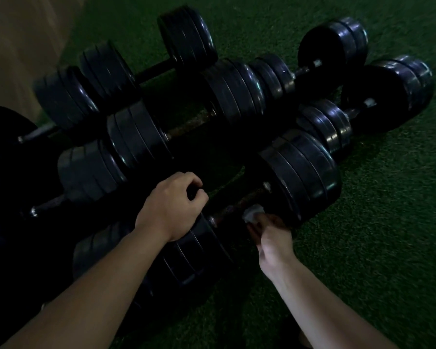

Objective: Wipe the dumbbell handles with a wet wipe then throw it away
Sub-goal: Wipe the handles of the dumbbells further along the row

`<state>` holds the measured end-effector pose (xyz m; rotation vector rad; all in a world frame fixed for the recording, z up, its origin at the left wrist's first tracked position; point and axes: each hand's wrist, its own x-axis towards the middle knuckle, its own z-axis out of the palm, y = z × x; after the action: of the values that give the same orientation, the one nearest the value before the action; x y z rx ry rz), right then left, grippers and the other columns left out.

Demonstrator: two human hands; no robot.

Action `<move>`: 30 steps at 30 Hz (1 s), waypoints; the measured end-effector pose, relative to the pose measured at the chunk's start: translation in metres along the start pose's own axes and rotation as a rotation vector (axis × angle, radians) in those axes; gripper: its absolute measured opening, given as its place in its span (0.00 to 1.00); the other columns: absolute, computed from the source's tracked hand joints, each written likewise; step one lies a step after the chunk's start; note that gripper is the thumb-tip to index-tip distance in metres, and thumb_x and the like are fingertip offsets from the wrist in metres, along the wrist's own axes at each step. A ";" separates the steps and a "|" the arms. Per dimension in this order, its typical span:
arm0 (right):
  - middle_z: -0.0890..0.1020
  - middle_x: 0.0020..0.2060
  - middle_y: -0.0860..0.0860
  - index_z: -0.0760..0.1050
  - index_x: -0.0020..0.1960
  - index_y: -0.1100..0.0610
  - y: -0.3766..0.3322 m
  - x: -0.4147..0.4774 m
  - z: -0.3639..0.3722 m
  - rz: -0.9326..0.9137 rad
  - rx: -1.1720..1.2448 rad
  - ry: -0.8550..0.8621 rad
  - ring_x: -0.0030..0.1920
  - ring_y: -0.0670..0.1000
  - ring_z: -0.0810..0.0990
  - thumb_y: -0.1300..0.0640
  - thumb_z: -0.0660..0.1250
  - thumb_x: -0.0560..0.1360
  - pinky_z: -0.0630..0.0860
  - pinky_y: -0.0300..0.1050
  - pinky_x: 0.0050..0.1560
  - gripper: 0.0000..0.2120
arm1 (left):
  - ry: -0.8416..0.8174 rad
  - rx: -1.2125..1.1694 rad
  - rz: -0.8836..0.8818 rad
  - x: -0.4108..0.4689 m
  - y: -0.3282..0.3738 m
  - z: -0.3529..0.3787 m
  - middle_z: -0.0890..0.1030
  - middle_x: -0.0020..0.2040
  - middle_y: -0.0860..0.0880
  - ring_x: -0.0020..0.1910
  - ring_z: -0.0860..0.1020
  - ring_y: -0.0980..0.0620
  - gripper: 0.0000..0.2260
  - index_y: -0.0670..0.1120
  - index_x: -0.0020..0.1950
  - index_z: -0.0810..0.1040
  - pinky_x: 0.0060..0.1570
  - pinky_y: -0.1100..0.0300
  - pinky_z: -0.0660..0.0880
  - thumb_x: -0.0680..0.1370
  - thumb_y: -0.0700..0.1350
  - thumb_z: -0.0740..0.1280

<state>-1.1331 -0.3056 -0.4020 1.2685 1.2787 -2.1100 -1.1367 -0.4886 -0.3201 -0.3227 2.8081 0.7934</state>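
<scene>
Nearest black plate-loaded dumbbell (297, 177) on green turf (388, 222): rusty steel handle (239, 206), left hand (171, 207) curled over near-left plates, right hand (269, 233) pinching crumpled white wet wipe (253, 214) against handle's right end; advise wrapping wipe round, stroking full length.

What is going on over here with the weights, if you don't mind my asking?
A person is cleaning dumbbells that lie on green turf. The right hand presses a white wipe against the handle of the nearest dumbbell, close to its right plates. The left hand rests on the left plates, apparently steadying it.
</scene>
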 end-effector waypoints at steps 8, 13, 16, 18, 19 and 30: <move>0.81 0.57 0.57 0.77 0.60 0.59 -0.008 -0.006 0.000 0.083 0.273 -0.160 0.57 0.57 0.81 0.61 0.60 0.82 0.79 0.48 0.58 0.10 | 0.015 -0.009 0.000 0.002 0.000 0.000 0.76 0.49 0.59 0.47 0.76 0.57 0.06 0.55 0.48 0.77 0.48 0.57 0.75 0.79 0.53 0.62; 0.79 0.61 0.58 0.73 0.66 0.61 -0.010 -0.005 -0.004 0.122 0.386 -0.228 0.59 0.57 0.80 0.60 0.53 0.84 0.77 0.48 0.59 0.15 | 0.012 -0.012 -0.003 0.004 -0.001 -0.001 0.77 0.49 0.59 0.46 0.76 0.58 0.06 0.55 0.47 0.78 0.45 0.61 0.73 0.79 0.53 0.62; 0.82 0.59 0.57 0.76 0.64 0.61 -0.008 -0.002 -0.001 0.111 0.361 -0.224 0.57 0.54 0.82 0.61 0.59 0.83 0.81 0.45 0.55 0.13 | 0.012 -0.011 -0.001 0.005 -0.002 0.000 0.77 0.48 0.59 0.45 0.75 0.59 0.07 0.54 0.46 0.78 0.43 0.63 0.71 0.79 0.53 0.62; 0.83 0.54 0.56 0.78 0.59 0.61 -0.005 0.000 0.001 0.104 0.364 -0.226 0.52 0.52 0.83 0.62 0.61 0.81 0.82 0.42 0.50 0.10 | 0.017 -0.011 0.003 0.005 -0.003 0.000 0.77 0.48 0.59 0.45 0.75 0.58 0.07 0.54 0.46 0.78 0.42 0.64 0.69 0.79 0.53 0.62; 0.83 0.52 0.56 0.79 0.56 0.61 -0.004 0.001 0.001 0.103 0.367 -0.228 0.49 0.51 0.83 0.63 0.62 0.81 0.83 0.41 0.48 0.08 | 0.018 -0.014 0.004 0.005 -0.003 0.000 0.77 0.47 0.59 0.45 0.75 0.59 0.07 0.54 0.45 0.78 0.41 0.65 0.69 0.79 0.53 0.62; 0.84 0.37 0.52 0.80 0.49 0.60 -0.001 0.008 -0.003 0.070 0.315 -0.321 0.39 0.48 0.85 0.62 0.70 0.70 0.83 0.41 0.45 0.08 | 0.035 -0.014 -0.008 0.007 -0.003 0.001 0.77 0.46 0.58 0.43 0.76 0.58 0.08 0.54 0.43 0.79 0.40 0.63 0.71 0.78 0.52 0.62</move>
<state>-1.1362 -0.3011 -0.4085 1.0119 0.7799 -2.4092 -1.1425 -0.4921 -0.3245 -0.3527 2.8333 0.8138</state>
